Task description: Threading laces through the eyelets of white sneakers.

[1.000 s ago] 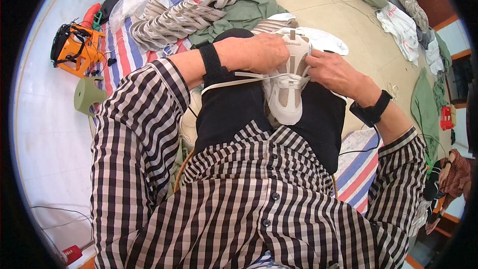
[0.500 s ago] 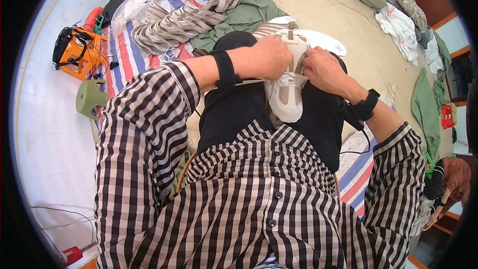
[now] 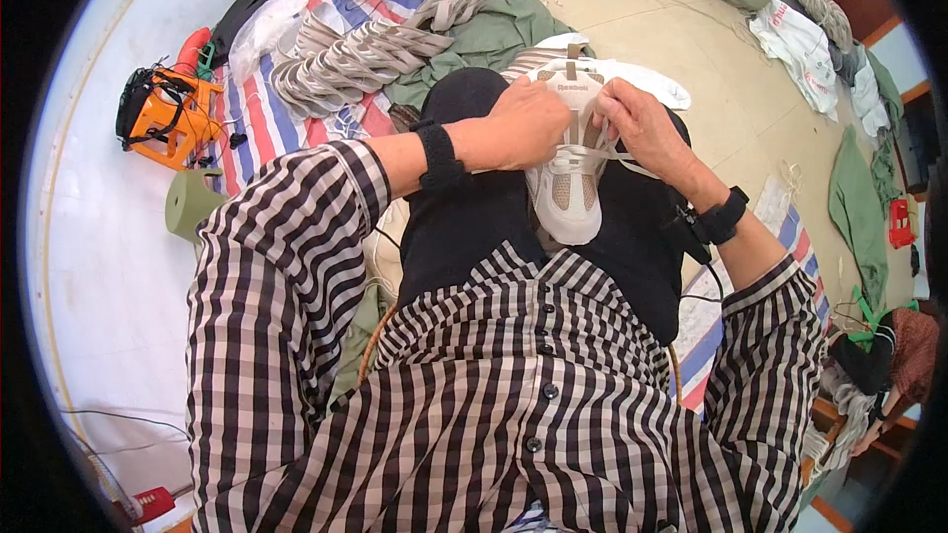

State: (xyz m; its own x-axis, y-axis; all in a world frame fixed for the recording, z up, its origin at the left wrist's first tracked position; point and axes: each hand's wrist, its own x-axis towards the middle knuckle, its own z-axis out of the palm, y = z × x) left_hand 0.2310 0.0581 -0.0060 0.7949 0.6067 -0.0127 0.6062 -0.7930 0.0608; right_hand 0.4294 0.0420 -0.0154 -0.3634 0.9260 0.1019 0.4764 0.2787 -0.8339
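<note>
A white and beige sneaker upper lies over my black-clad thighs, its toe toward me and its tongue pointing away. White shoelace crosses its lower eyelets, and a loose length loops out on the right. My left hand is closed at the upper's left eyelet edge; its fingertips, and whatever they pinch, are hidden behind the hand. On the other side, my right hand pinches the shoelace by the right eyelet edge. Beyond the tongue lie a white piece and another striped beige upper.
Rows of nested beige uppers lie on a striped sheet at the far left, beside green cloth. An orange stool and a green stool stand left. A person's arm shows at the right edge.
My right hand has lifted slightly from the eyelets, and a loop of shoelace now shows beneath it. My left hand has shifted a little left.
</note>
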